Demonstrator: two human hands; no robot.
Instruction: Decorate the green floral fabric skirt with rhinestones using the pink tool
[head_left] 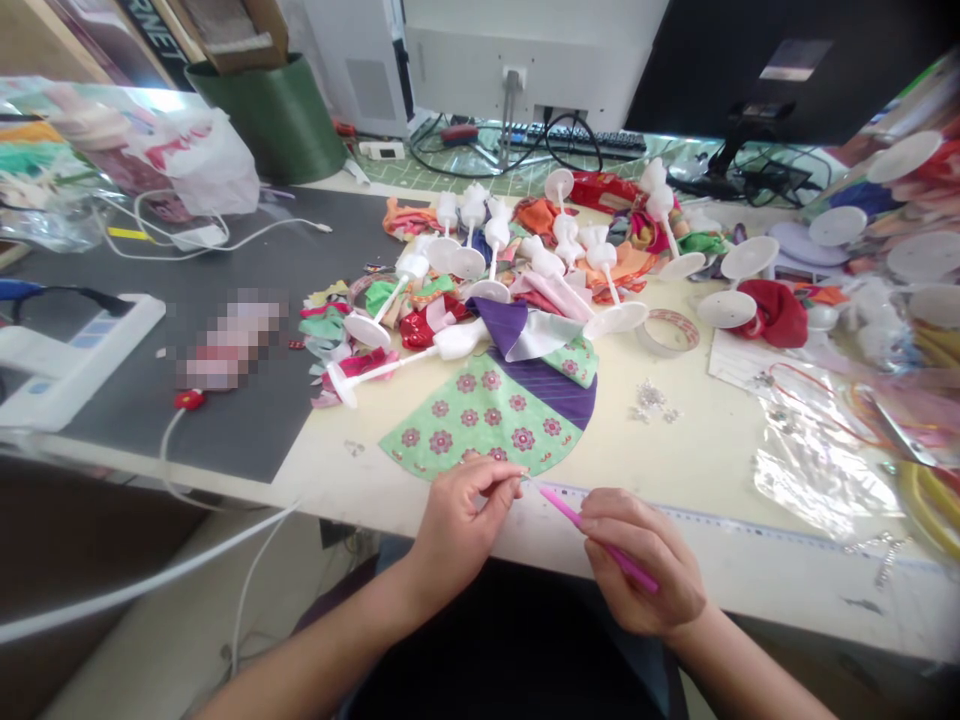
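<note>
Right hand [645,575]: closed around a pink stick [570,515], gripped at its rear half. The stick lies over the near table edge, its long axis running from lower right to upper left. The free tip points at the left fingertips and sits just beside them.

Left hand [457,525]: thumb and forefinger pinched shut at the lower rim of a fan-shaped cloth piece [480,415]. What they pinch is too small to identify.

The cloth piece, green with flowers and a purple section, lies flat on the table [697,440], curved edge toward the person.

Surroundings: a ruler [712,520] lies along the table edge under the stick. Behind the cloth piece are white stands [465,340] amid a heap of coloured scraps [622,265]. A tape roll [667,332] and small silver bits [654,400] lie to the right, with clear bags [810,460] further right. Nothing lies between the stick tip and the pinched fingers.
</note>
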